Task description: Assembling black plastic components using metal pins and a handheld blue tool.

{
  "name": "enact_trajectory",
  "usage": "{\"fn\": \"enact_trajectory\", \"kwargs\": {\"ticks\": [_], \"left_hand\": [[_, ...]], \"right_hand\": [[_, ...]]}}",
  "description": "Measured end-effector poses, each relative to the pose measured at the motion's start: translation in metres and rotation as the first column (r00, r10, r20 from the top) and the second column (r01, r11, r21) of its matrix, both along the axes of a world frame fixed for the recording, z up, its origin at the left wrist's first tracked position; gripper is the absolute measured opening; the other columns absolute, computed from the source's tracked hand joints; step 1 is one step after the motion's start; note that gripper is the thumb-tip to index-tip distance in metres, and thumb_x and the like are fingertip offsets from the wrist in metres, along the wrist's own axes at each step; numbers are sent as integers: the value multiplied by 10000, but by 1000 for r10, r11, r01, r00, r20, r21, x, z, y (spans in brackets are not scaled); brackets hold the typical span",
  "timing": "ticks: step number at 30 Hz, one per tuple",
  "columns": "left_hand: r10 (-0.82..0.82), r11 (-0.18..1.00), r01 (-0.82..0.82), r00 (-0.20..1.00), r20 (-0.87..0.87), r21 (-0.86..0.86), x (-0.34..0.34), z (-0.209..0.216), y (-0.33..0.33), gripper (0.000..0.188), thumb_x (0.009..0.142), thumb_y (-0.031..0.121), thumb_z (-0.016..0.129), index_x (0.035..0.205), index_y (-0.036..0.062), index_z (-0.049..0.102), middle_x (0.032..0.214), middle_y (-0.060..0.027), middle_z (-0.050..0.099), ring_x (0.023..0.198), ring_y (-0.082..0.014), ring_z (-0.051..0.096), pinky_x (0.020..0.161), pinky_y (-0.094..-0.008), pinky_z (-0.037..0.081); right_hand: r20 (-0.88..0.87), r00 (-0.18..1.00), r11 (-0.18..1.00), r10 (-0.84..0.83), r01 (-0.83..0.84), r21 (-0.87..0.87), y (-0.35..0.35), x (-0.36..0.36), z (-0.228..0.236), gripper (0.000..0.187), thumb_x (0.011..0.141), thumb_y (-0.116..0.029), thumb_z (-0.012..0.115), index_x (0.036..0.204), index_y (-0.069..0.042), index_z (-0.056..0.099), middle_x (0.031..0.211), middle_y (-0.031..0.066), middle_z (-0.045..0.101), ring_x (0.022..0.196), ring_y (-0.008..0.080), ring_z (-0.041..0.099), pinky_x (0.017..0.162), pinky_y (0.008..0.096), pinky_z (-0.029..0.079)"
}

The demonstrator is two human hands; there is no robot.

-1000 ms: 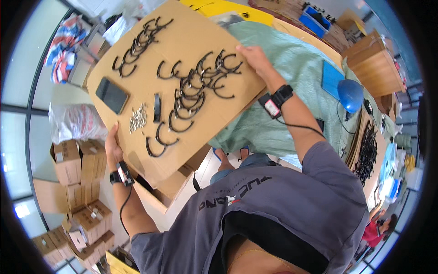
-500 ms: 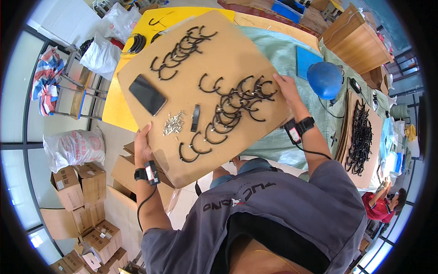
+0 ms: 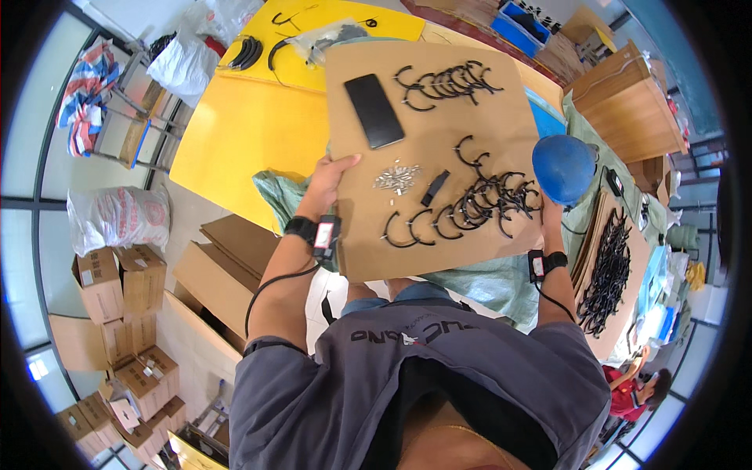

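Between my two hands is a flat brown cardboard sheet point(image 3: 364, 231), held up over the tables. My left hand point(image 3: 333, 180) grips its left edge, thumb on top and the other fingers underneath. At the right edge my right hand point(image 3: 551, 215) holds the sheet, its fingers largely hidden. A black phone point(image 3: 374, 111) lies on the sheet, above a pile of small silvery metal pieces point(image 3: 398, 178). Beside the pile is a short black strip point(image 3: 435, 188). Black curved pieces lie in an upper cluster point(image 3: 450, 82) and a larger lower cluster point(image 3: 489, 200).
A yellow table point(image 3: 235, 149) extends left, bearing black curved parts point(image 3: 247, 53). Close by my right hand stands a blue rounded object point(image 3: 564, 168). Black pieces point(image 3: 605, 274) are heaped on cardboard at right. Cartons point(image 3: 145, 384) stack lower left; a person in red point(image 3: 627, 395) is lower right.
The cardboard sheet has shifted right and turned clockwise, with both hands still on it. More of the yellow table shows at left. The pieces on the sheet have travelled along with it.
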State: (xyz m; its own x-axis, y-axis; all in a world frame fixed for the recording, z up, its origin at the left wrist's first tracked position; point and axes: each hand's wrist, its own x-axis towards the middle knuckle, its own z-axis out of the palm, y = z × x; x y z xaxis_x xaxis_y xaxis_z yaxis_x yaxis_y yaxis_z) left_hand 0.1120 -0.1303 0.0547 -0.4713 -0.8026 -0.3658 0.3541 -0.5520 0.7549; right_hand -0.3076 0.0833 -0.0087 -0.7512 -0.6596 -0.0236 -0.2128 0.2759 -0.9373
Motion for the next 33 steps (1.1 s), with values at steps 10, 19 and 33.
{"fn": "enact_trajectory", "kwargs": {"ticks": [10,19,33], "left_hand": [[61,993,-60,998,-11,104,-50,-41,29,190,633,34,557,802,-40,514,742,-100,550,606,-163,542,546,-270,445],[109,985,-100,992,-61,139,-60,-43,42,236,623,9,558,842,-55,499,751,-118,544,614,-165,543,549,-261,440],[122,977,-110,991,-55,182,-66,-53,36,251,617,11,573,843,-68,496,763,-128,545,614,-176,544,550,-268,444]], "right_hand": [[221,975,991,-15,-14,132,27,-64,-21,253,729,-188,489,925,-29,457,890,29,465,777,139,457,653,257,404],[92,990,976,-107,87,202,11,-30,1,319,737,-241,481,489,-91,347,466,-37,289,437,82,272,415,240,213],[-646,740,899,190,134,418,22,20,41,309,747,-227,426,887,38,500,815,158,521,732,243,499,648,298,386]]}}
